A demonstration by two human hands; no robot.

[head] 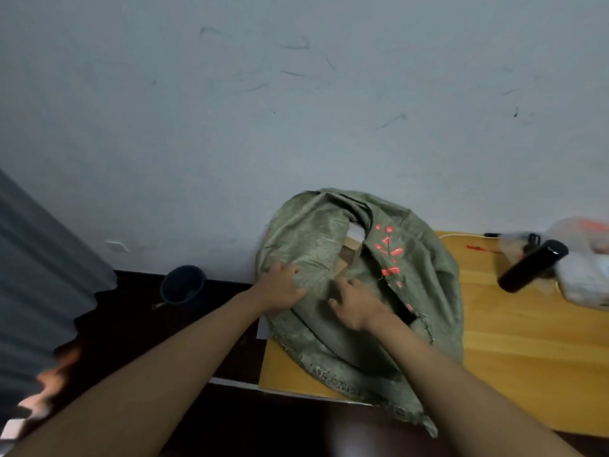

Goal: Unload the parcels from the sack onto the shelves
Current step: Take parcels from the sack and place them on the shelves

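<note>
Two bare forearms reach out from under the camera toward the green sack (329, 258), which slumps on the left end of a yellow wooden bench (514, 351) pushed against a scuffed pale wall. The left hand (280, 286) lies on the sack's left flank, fingers curled into the cloth as though bunching it. The right hand (354, 303) rests on the middle of the sack with fingers loosely bent on the fabric; whether it truly pinches a fold I cannot tell.

By the look of it, unloading has hardly begun. The sack bulges and its mouth gapes at the far side, where the corner of a brown cardboard parcel (347, 255) and a strip of something white show inside. No parcel is out, and no shelves are in view.

The sack is coarse woven plastic, crumpled and frayed along its near edge, with red printed marks on its right side. The bench top is smooth, grained and glossy. Further right lie a black cylindrical flask (532, 265) on its side and a soft, translucent white plastic bag (583, 275). A dark round bucket (183, 283) stands on the dark floor to the left.
</note>
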